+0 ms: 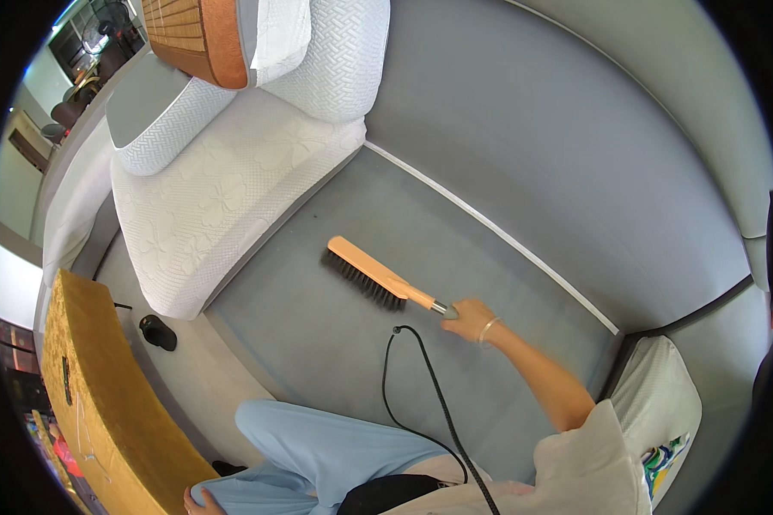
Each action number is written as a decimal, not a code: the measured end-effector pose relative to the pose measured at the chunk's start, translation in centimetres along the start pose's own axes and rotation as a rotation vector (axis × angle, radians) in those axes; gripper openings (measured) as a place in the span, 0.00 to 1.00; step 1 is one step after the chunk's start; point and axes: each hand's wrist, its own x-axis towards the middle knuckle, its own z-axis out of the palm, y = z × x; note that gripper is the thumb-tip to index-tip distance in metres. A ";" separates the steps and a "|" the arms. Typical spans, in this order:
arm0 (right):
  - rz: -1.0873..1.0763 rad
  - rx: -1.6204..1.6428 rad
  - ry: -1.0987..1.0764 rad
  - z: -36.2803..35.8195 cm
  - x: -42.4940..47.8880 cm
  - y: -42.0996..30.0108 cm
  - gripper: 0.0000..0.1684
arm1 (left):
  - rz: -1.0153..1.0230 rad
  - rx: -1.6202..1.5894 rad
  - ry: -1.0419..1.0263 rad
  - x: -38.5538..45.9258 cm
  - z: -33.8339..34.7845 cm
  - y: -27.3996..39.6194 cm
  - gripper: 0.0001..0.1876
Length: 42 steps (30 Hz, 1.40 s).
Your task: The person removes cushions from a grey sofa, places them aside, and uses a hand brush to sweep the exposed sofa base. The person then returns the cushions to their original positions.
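Observation:
My right hand (468, 319) grips the grey end of a brush's handle. The bristle brush (368, 267) has a long orange body and dark bristles, and lies over the bare grey sofa base (335, 347), bristles towards the lower left. Whether the bristles touch the fabric, I cannot tell. A bracelet circles my right wrist. At the bottom edge, my left hand (204, 502) rests on the knee of my light blue trousers (322, 438), holding nothing and partly cut off by the frame. A black braided cord (433, 373) hangs from my body in front of the base.
A white quilted seat cushion (232, 167) bounds the base on the left, with further cushions (332, 58) stacked above. The grey backrest (541, 135) rises on the right. A mustard-coloured upholstered piece (113, 386) and a black shoe (158, 333) are at lower left.

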 end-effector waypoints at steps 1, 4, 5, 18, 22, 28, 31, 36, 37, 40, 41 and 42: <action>-0.006 0.122 0.043 0.2 -1.0 0.9 0.21 | 0.022 -0.003 0.002 -0.1 0.1 0.3 0.29; 0.242 0.577 0.190 1.0 -3.8 2.1 0.25 | 0.067 -0.034 -0.005 -0.2 -0.1 1.2 0.29; 0.368 0.743 0.241 1.3 -4.9 2.3 0.26 | 0.078 -0.048 -0.009 -0.2 -0.1 1.4 0.29; 0.774 1.905 0.926 7.6 5.3 -1.3 0.33 | 0.021 0.004 0.026 0.2 0.5 0.6 0.28; 0.718 2.123 0.711 5.3 13.6 -4.7 0.35 | 0.046 -0.033 0.020 -0.2 0.6 1.3 0.28; 0.480 1.850 0.154 8.0 11.7 -18.3 0.26 | 0.050 -0.017 0.042 -0.1 0.4 0.7 0.27; 0.438 1.968 0.183 7.5 7.3 -17.8 0.28 | 0.069 -0.031 0.057 -0.4 0.1 0.6 0.27; 0.482 2.054 0.918 3.4 5.3 -10.7 0.28 | -0.005 -0.021 0.043 -0.9 -0.3 0.2 0.26; 0.549 2.088 0.974 2.5 6.4 -9.7 0.28 | -0.007 -0.036 0.030 -0.6 -0.1 -0.2 0.26; 0.688 2.076 0.682 4.4 7.7 -10.4 0.29 | 0.006 -0.057 0.038 -0.4 0.8 -0.7 0.26; 0.707 1.997 0.639 6.0 8.2 -10.8 0.29 | 0.008 -0.064 0.056 -0.3 1.0 -0.6 0.26; 0.726 1.918 0.591 7.7 8.2 -10.8 0.30 | 0.020 -0.064 0.051 -0.2 1.0 -0.1 0.26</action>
